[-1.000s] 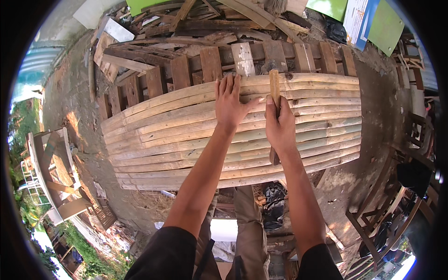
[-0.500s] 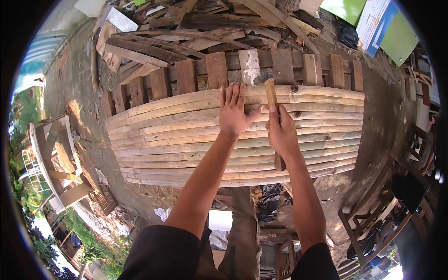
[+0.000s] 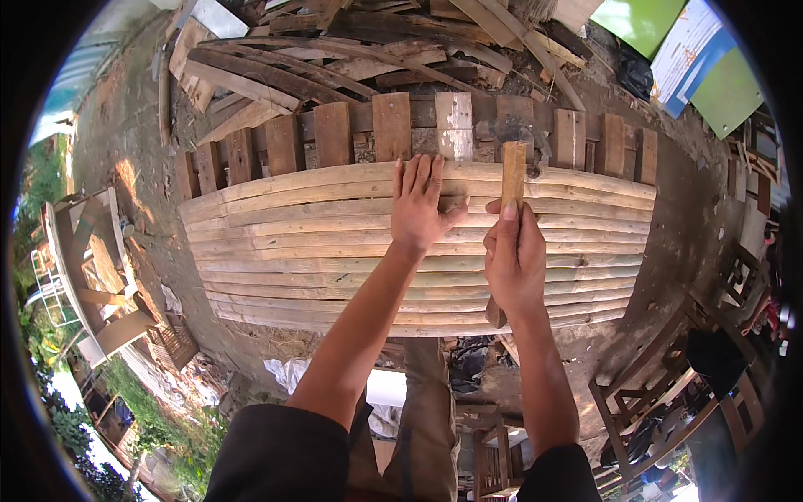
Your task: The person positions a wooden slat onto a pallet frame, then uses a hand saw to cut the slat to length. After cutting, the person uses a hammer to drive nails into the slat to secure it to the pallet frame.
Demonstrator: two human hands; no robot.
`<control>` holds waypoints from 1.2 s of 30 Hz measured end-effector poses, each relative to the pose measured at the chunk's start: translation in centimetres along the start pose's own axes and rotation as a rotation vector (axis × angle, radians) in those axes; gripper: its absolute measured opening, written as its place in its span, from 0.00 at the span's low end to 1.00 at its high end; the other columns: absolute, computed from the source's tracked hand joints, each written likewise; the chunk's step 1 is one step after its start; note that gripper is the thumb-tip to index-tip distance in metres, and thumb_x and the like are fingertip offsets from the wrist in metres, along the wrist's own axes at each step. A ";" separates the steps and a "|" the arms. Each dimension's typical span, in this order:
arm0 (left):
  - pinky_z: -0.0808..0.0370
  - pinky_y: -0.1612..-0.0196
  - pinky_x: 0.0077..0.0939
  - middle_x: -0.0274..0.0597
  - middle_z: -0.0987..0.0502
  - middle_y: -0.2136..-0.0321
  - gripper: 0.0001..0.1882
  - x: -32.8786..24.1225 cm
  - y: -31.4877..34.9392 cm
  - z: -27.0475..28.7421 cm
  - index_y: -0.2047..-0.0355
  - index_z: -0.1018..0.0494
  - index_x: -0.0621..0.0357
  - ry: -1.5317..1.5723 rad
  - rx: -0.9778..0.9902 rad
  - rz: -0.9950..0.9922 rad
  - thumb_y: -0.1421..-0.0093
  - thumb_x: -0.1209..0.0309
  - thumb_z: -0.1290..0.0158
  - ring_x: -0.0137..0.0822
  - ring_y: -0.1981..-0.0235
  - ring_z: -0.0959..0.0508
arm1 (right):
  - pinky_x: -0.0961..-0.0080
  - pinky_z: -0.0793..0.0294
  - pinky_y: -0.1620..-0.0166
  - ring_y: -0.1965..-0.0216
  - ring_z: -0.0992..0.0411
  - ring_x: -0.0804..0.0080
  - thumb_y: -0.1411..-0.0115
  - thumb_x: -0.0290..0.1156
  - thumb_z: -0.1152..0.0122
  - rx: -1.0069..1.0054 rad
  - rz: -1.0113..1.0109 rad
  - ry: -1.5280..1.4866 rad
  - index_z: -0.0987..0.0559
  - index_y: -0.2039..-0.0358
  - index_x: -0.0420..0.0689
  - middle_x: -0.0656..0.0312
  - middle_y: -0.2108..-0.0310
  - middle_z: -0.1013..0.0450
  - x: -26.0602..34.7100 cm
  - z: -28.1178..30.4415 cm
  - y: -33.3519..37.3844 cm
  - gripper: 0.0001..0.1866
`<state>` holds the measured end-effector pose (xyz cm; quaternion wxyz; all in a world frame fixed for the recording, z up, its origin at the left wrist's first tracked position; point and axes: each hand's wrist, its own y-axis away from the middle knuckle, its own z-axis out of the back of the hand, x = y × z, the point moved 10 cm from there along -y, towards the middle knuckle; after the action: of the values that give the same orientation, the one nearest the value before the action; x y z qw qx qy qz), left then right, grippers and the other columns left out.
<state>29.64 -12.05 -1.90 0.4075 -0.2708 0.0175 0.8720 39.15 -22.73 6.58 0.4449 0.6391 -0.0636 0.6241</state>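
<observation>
A panel of bamboo slats (image 3: 318,266) lies across the middle, laid over a frame of short wooden boards. My left hand (image 3: 418,211) rests on its upper slats, fingers spread and fingertips by the far edge, holding nothing. To its right, my right hand (image 3: 514,251) is wrapped round the wooden handle of a hammer (image 3: 514,171). The handle points away from me, its butt end showing below the fist. At its far end the dark grey head is smeared by motion, over the boards beyond the panel. Whether a nail is under it, I cannot tell.
Wooden boards (image 3: 333,134) stick out beyond the panel's far edge. Behind them lies a heap of scrap timber (image 3: 376,63). Wooden furniture frames stand at left (image 3: 100,276) and lower right (image 3: 661,402). Green and white sheets (image 3: 686,63) lean at the upper right.
My right hand has moved slightly right and toward me with the hammer, whose handle now looks more raised. My left hand keeps its place on the slats. The view has shifted a little.
</observation>
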 end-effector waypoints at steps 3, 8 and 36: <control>0.43 0.32 0.57 0.54 0.30 0.43 0.43 -0.1 -0.2 0.1 0.38 0.34 0.63 0.015 -0.013 0.003 0.48 0.50 0.36 0.54 0.40 0.32 | 0.84 0.46 0.82 0.85 0.46 0.88 0.23 0.45 0.60 -0.011 0.023 0.061 0.27 0.55 0.40 0.72 0.83 0.43 -0.9 0.7 -1.2 0.21; 0.42 0.33 0.57 0.53 0.30 0.44 0.42 -0.2 0.3 0.1 0.39 0.33 0.62 0.023 -0.022 -0.001 0.49 0.51 0.35 0.53 0.41 0.31 | 0.75 0.38 0.77 0.83 0.36 0.79 0.24 0.44 0.59 -0.066 -0.054 0.100 0.26 0.56 0.38 0.65 0.83 0.36 -2.9 1.8 -0.2 0.21; 0.44 0.30 0.55 0.53 0.29 0.44 0.41 -0.1 0.1 0.3 0.41 0.31 0.66 0.003 -0.007 -0.005 0.48 0.51 0.36 0.52 0.40 0.32 | 0.46 0.33 0.76 0.76 0.26 0.34 0.26 0.38 0.54 0.198 0.068 0.666 0.34 0.60 0.37 0.39 0.80 0.28 -0.1 -1.9 -0.7 0.15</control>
<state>29.54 -12.11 -1.62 0.4087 -0.2735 0.0142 0.8706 38.10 -21.13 5.83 0.3561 0.4381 0.1245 0.8160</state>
